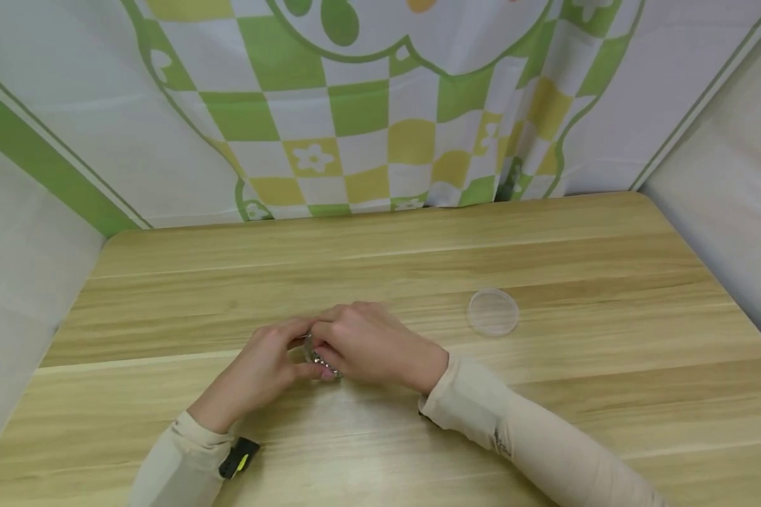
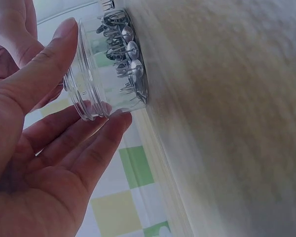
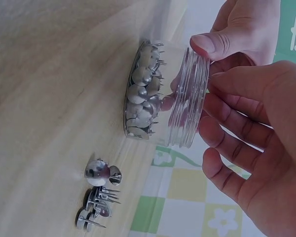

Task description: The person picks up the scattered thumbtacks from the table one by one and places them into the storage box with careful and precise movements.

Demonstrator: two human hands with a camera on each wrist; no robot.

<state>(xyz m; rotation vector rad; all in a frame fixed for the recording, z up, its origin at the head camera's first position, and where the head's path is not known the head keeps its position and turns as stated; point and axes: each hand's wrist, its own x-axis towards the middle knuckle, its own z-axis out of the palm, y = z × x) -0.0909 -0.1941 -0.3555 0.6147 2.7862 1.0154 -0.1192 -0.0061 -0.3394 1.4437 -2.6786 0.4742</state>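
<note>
Thumbtacks (image 3: 140, 94) sit in a clear jar (image 2: 99, 74) that the left hand (image 1: 269, 362) grips. The right hand (image 1: 373, 343) is at its top; I can't tell if it pinches any. Loose tacks (image 3: 98, 173) lie near the right hand.

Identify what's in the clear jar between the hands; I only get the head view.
Observer: Silver thumbtacks, seen through the wall of the jar in the right wrist view.
Operator: How full?
Observer: Lower part only; they lie below the threaded neck.
Operator: Anything beside it I'm missing?
Observer: Yes, several loose tacks on the table, in the right wrist view.
</note>
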